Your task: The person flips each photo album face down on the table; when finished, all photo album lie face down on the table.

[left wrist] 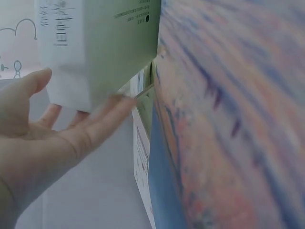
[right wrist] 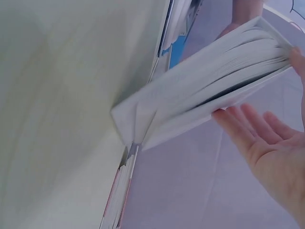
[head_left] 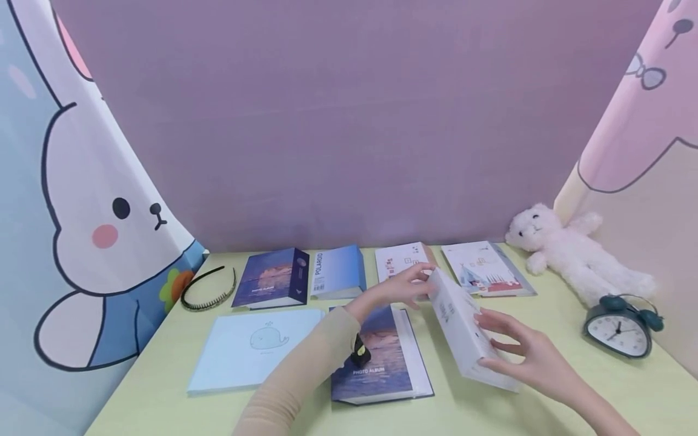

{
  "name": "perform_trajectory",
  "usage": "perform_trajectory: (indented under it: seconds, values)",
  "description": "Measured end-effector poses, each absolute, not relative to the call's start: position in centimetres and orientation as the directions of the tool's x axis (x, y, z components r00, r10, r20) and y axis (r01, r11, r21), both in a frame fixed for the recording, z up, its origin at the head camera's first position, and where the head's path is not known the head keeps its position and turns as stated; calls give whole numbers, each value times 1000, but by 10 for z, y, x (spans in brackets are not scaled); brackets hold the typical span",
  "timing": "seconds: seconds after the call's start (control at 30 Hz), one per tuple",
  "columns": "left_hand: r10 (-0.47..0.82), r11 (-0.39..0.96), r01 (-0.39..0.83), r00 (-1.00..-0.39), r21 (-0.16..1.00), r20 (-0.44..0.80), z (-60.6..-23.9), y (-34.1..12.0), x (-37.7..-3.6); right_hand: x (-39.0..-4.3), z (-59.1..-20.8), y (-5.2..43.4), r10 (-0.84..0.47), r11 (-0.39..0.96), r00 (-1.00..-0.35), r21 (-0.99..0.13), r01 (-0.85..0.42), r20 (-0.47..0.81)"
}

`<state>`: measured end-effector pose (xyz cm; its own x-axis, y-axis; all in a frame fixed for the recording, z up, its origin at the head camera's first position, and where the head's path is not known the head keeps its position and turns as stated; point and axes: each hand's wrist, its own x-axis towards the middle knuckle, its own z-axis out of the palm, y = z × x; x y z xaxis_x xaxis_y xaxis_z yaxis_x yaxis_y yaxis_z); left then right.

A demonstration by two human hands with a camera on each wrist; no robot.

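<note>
A white photo album (head_left: 455, 324) is held tilted above the table, its lettered spine toward the left. My left hand (head_left: 400, 287) grips its far end, with thumb and fingers on either side of the spine in the left wrist view. At the near right side, my right hand (head_left: 531, 360) holds the album between thumb and fingers. The right wrist view shows the album's loose page edges (right wrist: 233, 67) between its covers. Under my left forearm lies a dark photo album (head_left: 376, 363) with a sunset sea cover.
A pale blue whale album (head_left: 234, 351) lies at left, near a headband (head_left: 209, 300). Along the back are a purple album (head_left: 267, 281), a blue Polaroid album (head_left: 338, 272) and two white illustrated albums (head_left: 482, 266). At right are a plush toy (head_left: 578, 254) and an alarm clock (head_left: 618, 333).
</note>
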<state>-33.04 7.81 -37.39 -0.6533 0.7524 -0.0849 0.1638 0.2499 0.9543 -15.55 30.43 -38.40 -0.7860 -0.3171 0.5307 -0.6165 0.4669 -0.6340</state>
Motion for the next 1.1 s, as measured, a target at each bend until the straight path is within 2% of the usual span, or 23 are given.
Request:
perform_trajectory:
  seconds: [0.2, 0.3, 0.4, 0.5, 0.6, 0.73, 0.83, 0.97, 1.1]
  values:
    - [756, 164, 170, -655, 972, -12, -371, 79, -327, -155, -383, 312, -349, 380, -819, -730, -568, 455]
    - [734, 124, 194, -678, 973, 41, -368, 80, -324, -157, -384, 315, -391, 299, -801, -761, -576, 453]
    - [717, 124, 245, -692, 961, 84, -365, 79, -323, -160, -384, 318, -456, 185, -756, -780, -597, 470]
    - [742, 184, 324, -665, 928, 85, -364, 78, -321, -162, -384, 321, -505, 49, -730, -829, -557, 461]
    - [802, 262, 429, -595, 864, 53, -363, 79, -316, -162, -383, 321, -508, 10, -752, -870, -493, 420]
    - [876, 296, 502, -482, 813, -21, -359, 85, -306, -162, -386, 312, -511, 169, -801, -877, -450, 313]
    - [895, 304, 504, -442, 809, -61, -357, 89, -302, -163, -387, 304, -520, 293, -823, -857, -423, 228]
    - [881, 324, 484, -468, 813, -72, -358, 86, -304, -161, -391, 300, -504, 407, -845, -814, -414, 178]
    - [849, 334, 451, -525, 827, -57, -362, 82, -308, -151, -398, 295, -491, 567, -837, -642, -517, 241]
